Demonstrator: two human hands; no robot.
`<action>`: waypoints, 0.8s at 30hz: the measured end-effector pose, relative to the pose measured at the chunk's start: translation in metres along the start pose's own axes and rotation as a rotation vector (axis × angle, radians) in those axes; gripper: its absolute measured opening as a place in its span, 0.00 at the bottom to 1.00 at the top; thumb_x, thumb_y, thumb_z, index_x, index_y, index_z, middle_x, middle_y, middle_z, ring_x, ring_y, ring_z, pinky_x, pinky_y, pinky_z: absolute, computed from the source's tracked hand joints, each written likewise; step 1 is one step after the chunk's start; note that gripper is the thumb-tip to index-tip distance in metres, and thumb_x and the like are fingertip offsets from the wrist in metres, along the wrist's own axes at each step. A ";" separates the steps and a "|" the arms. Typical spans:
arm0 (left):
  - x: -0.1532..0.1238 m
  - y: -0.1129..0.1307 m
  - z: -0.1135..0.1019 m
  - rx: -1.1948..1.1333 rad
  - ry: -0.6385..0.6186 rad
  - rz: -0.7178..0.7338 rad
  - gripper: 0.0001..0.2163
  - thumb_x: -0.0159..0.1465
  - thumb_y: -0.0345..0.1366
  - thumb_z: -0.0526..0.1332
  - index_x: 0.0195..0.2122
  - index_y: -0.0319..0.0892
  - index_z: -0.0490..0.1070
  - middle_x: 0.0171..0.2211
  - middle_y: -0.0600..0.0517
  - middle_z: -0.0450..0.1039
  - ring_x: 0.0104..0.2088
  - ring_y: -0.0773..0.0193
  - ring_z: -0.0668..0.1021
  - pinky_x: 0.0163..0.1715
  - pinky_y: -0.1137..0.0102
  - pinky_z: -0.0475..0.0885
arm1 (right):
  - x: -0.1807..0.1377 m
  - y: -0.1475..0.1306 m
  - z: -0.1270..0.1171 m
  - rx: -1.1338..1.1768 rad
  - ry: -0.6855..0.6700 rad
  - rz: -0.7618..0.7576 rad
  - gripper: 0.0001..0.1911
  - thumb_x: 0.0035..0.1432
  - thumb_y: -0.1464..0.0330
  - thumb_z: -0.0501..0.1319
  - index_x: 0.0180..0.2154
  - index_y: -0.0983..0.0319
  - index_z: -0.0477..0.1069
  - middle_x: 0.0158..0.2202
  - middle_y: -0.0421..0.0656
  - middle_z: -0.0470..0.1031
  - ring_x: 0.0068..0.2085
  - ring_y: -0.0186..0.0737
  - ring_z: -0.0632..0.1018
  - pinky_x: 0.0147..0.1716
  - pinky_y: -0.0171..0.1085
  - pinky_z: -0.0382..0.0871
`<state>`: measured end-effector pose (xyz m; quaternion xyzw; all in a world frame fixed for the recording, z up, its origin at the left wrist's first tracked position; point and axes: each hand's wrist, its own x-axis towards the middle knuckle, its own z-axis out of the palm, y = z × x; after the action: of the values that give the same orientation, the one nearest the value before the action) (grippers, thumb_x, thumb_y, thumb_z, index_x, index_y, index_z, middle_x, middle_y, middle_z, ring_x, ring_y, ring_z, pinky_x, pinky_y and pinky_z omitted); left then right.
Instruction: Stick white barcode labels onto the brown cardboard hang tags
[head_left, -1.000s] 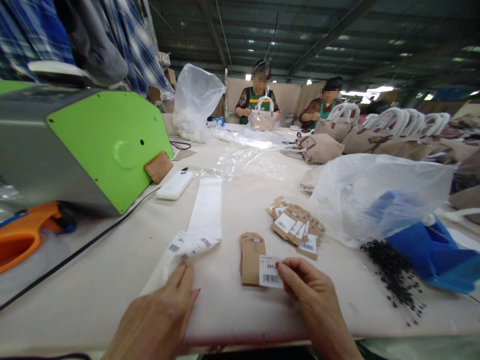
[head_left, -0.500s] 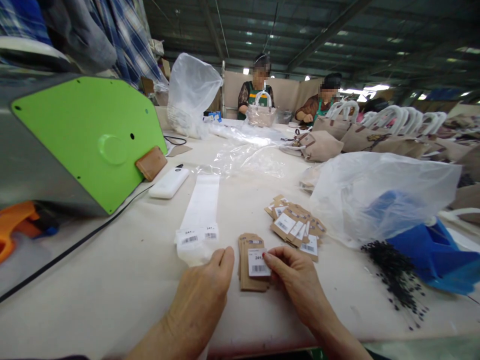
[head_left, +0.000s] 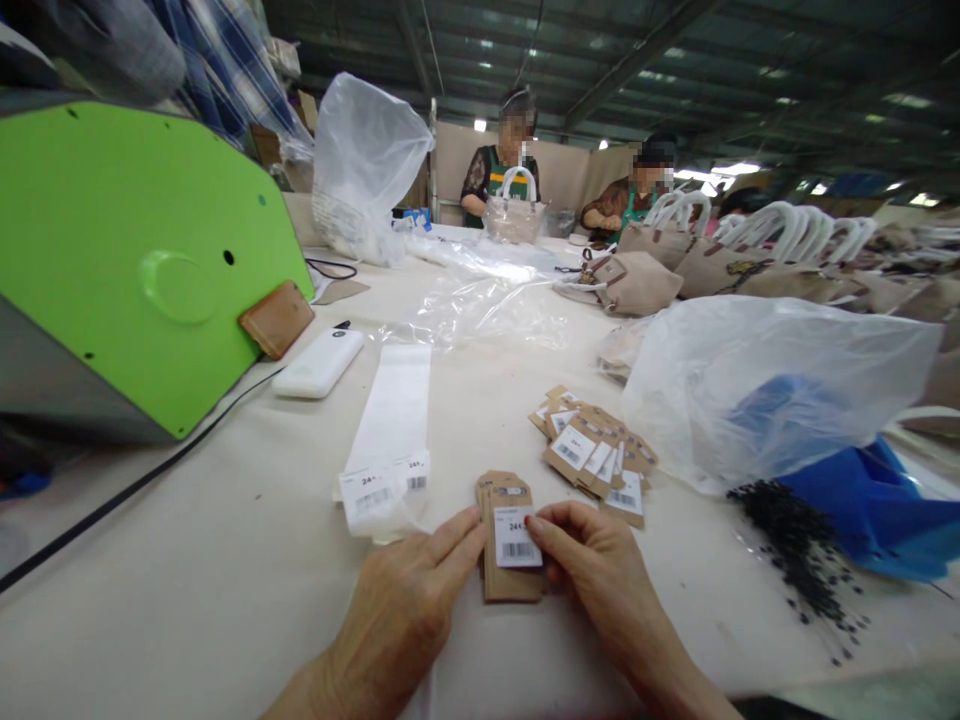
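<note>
A small stack of brown cardboard hang tags [head_left: 512,585] lies on the table between my hands. A white price label [head_left: 517,540] with a barcode sits on the top tag. My right hand [head_left: 600,570] pinches the label's right edge, thumb on top, with its curled fingers beside the stack. My left hand [head_left: 409,600] has its fingers stretched forward, the tips touching the stack's left edge. Just beyond it lies a strip of white labels [head_left: 397,410], its near end curled up with printed labels showing. More labelled hang tags [head_left: 592,450] are spread to the right of the stack.
A green-sided machine [head_left: 150,270] stands at left, a brown phone-like object [head_left: 277,320] leaning on it beside a white power bank [head_left: 319,362]. At right are a clear plastic bag [head_left: 772,390], black tag strings [head_left: 799,560] and beige handbags [head_left: 720,270]. Two people work at the far end.
The label in my right hand has come down onto the top tag. My left fingers have straightened and moved right, against the stack's edge. The view has shifted slightly.
</note>
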<state>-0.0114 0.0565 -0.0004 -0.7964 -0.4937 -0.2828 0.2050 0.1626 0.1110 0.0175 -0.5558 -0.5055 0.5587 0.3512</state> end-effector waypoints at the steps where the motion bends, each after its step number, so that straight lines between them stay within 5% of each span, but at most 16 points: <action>1: -0.001 0.000 0.000 -0.009 0.007 0.004 0.22 0.68 0.26 0.38 0.43 0.38 0.74 0.40 0.47 0.80 0.24 0.66 0.81 0.21 0.73 0.77 | 0.000 0.000 0.000 0.004 0.003 0.002 0.17 0.41 0.57 0.65 0.23 0.65 0.73 0.18 0.38 0.72 0.17 0.27 0.65 0.17 0.29 0.55; 24: -0.012 -0.001 0.009 -0.062 -0.056 0.032 0.20 0.66 0.23 0.40 0.48 0.38 0.69 0.44 0.48 0.78 0.27 0.65 0.80 0.25 0.70 0.75 | 0.000 0.000 0.002 -0.073 0.025 -0.014 0.16 0.43 0.57 0.62 0.23 0.64 0.72 0.17 0.38 0.71 0.17 0.30 0.66 0.17 0.30 0.57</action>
<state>-0.0142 0.0547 -0.0151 -0.8176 -0.4776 -0.2723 0.1710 0.1610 0.1104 0.0171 -0.5717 -0.5252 0.5303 0.3407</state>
